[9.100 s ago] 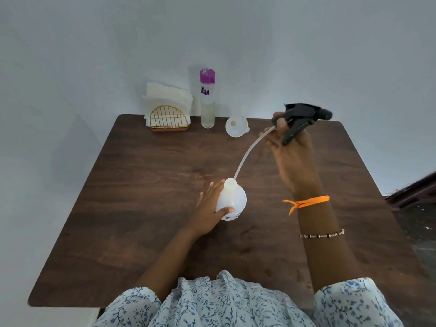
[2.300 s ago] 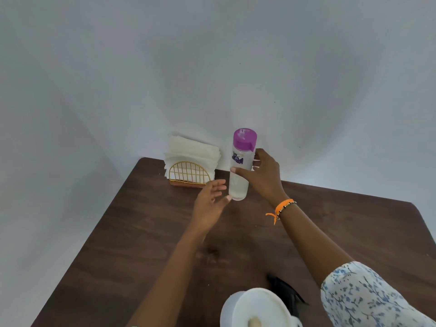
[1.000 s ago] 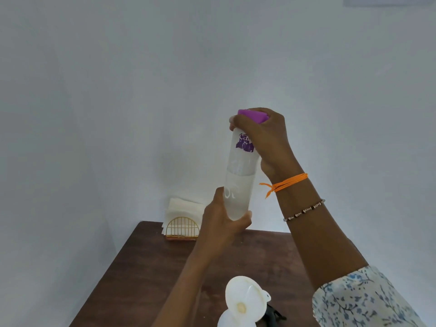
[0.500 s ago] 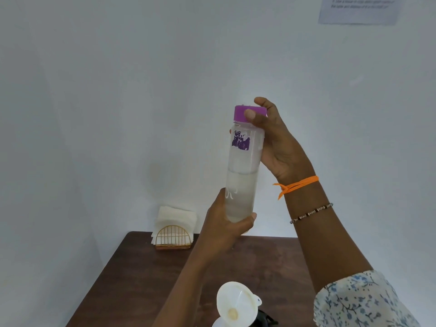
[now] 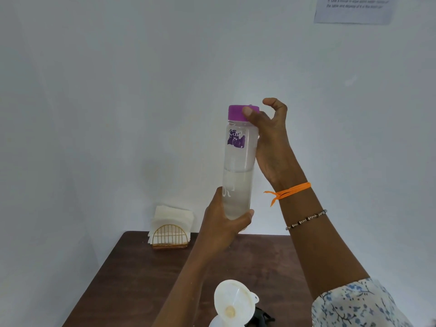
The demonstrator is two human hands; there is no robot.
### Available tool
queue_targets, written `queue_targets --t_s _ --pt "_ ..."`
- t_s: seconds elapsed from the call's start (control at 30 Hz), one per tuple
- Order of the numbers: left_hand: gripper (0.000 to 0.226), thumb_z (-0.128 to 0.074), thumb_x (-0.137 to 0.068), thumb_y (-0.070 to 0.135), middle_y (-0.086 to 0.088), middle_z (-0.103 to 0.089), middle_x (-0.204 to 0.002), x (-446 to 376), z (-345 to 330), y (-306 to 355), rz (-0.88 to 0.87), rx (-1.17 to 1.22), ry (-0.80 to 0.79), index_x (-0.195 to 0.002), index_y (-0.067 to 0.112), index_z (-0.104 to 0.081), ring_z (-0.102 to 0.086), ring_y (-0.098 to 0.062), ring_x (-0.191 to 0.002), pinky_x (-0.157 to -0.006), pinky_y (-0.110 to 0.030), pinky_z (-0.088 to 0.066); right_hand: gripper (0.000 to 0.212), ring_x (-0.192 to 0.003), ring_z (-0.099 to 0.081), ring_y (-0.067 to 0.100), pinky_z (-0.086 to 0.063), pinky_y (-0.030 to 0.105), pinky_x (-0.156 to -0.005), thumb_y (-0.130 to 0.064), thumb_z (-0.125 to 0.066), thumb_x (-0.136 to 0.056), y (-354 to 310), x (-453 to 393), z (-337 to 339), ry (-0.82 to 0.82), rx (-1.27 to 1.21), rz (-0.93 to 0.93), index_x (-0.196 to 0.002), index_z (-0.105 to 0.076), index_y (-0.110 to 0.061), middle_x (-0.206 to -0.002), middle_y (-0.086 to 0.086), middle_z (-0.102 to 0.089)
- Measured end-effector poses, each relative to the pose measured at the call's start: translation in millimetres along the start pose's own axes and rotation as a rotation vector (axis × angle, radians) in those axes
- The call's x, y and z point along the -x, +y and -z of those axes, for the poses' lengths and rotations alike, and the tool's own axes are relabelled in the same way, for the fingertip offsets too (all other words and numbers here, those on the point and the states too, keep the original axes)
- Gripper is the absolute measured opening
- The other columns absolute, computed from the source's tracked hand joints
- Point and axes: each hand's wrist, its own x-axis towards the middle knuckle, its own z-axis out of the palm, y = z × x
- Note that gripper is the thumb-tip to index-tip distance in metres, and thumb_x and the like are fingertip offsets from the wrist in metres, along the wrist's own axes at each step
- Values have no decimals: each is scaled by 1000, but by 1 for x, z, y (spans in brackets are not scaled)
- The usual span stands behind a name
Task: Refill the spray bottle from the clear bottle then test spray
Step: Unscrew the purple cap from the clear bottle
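Note:
I hold the clear bottle (image 5: pixel 238 171) upright in the air above the table; it is about half full of clear liquid and has a purple cap (image 5: pixel 237 112). My left hand (image 5: pixel 224 223) grips its lower end. My right hand (image 5: pixel 266 138) is at the top, thumb pressed on the side of the purple cap and fingers curled behind it. At the bottom edge a white funnel (image 5: pixel 234 300) sits in the neck of the white spray bottle (image 5: pixel 215 323), of which only the top shows. The black spray head (image 5: pixel 260 317) lies on the table just right of it.
A brown wooden table (image 5: pixel 141 279) stands against a white wall. A gold wire holder with white napkins (image 5: pixel 171 230) is at the table's back left corner. A paper notice (image 5: pixel 354 9) hangs high on the wall at right.
The bottle has stayed raised and upright. My right hand has shifted on the purple cap: the fingers now curl back behind it and only the thumb shows on the cap's side.

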Motion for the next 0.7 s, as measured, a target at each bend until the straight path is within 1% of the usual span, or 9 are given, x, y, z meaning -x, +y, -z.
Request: queue_targets --t_s 0.07,0.13,0.23,0.33,0.43,0.5,0.53,0.6,0.7 --pt "55 -73 -77 31 13 -43 -111 -1 0 -2 8 4 5 -113 36 -32 -51 -7 -93 -67 -2 -37 34 -80 -56 15 -50 26 -66 -24 -52 -75 -1 1 2 -44 -53 -20 -106 -38 -21 -90 3 -55" --pt "56 -73 -77 32 13 -42 -112 -2 1 -4 20 -9 8 -114 36 -30 -48 -8 -98 -76 -5 -39 33 -81 -54 14 -49 25 -65 -28 -49 -75 -2 0 0 -55 -58 -37 -106 -40 -20 -89 1 -55" --pt "57 -73 -77 32 13 -42 -114 -3 0 -5 23 -11 18 -114 36 -30 -48 -9 -102 -82 -13 -42 47 -83 -61 12 -54 28 -71 -30 -63 -81 -2 0 -7 -7 136 -26 -117 -35 -22 -100 1 -55" --pt "58 -73 -77 31 11 -43 -114 -4 1 -5 12 -8 34 -120 31 -34 -48 -11 -103 -83 -16 -45 58 -91 -61 19 -55 34 -82 -17 -70 -80 -3 0 -11 53 281 3 -121 -29 -23 -106 6 -52" --pt "60 -73 -77 30 9 -44 -115 -5 3 -4 14 1 38 -124 27 -36 -49 -13 -105 -90 -25 -49 37 -79 -60 10 -53 30 -74 -12 -55 -90 -4 0 -11 19 170 -17 -116 -31 -22 -94 2 -56" --pt "57 -73 -77 30 10 -44 -114 -6 4 -4 10 1 35 -119 30 -35 -49 -12 -104 -87 -20 -48 18 -74 -55 6 -49 25 -67 -14 -39 -96 -5 0 -10 29 93 -19 -113 -35 -18 -83 -4 -55" --pt "57 -73 -77 30 10 -43 -114 -6 4 -4 8 -2 33 -118 31 -34 -48 -11 -103 -82 -15 -46 16 -75 -54 7 -47 24 -66 -18 -37 -97 -5 1 -11 38 67 -12 -112 -37 -16 -81 -6 -54" --pt "57 -73 -77 31 11 -42 -113 -6 5 -3 15 -5 32 -119 32 -33 -47 -9 -101 -75 -7 -40 29 -76 -57 5 -49 24 -66 -29 -44 -90 -5 1 -13 33 65 -7 -114 -38 -15 -85 -6 -55" --pt "56 -73 -78 30 12 -42 -112 -6 6 -3 15 1 34 -115 35 -31 -47 -8 -98 -71 -4 -38 50 -75 -63 2 -53 26 -69 -33 -62 -81 -4 1 -20 38 190 -12 -119 -33 -19 -102 2 -55"
